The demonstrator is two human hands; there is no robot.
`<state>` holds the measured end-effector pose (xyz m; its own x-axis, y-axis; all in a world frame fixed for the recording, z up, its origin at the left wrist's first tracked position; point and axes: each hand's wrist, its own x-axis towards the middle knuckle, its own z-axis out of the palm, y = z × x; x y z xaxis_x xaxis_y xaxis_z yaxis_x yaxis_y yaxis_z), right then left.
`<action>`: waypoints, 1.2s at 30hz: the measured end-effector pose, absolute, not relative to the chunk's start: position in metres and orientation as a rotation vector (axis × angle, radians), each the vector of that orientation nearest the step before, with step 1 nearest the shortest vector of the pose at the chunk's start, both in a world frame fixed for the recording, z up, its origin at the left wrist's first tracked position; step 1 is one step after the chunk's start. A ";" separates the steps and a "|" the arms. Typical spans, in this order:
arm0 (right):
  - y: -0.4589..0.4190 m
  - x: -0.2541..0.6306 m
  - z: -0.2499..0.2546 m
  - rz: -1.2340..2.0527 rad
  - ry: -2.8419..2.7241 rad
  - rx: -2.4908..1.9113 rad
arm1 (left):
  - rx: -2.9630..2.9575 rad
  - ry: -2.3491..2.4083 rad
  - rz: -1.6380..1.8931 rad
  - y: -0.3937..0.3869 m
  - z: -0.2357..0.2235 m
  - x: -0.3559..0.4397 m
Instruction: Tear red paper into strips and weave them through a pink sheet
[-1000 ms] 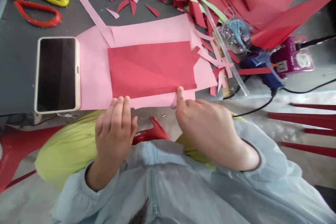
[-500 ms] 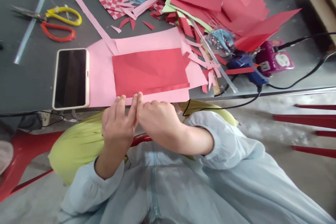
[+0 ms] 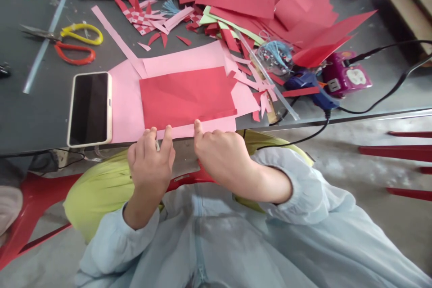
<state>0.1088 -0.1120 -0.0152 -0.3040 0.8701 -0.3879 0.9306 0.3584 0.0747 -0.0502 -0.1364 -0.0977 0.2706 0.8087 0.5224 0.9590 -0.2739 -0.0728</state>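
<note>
Hands (image 3: 150,157) (image 3: 222,155), two, at near edge of one red sheet (image 3: 185,96)

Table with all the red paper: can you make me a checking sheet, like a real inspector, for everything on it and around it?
Surface: dark grey table.
Main things: red sheet lying on pink paper.
Clutter: paper scraps, scissors, phone at the pink paper's left.
Left hand: fingers stretched to the red sheet's near edge.
Right hand: index finger pointing at the same edge, further right.
Cables: black cables by the blue glue gun and purple box; one dips over the front edge.
Surroundings: red chair, grey floor.
</note>
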 end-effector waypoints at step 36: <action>-0.113 0.178 -0.010 -0.031 2.018 1.689 | -2.135 -1.658 -0.529 -0.153 -0.112 -0.046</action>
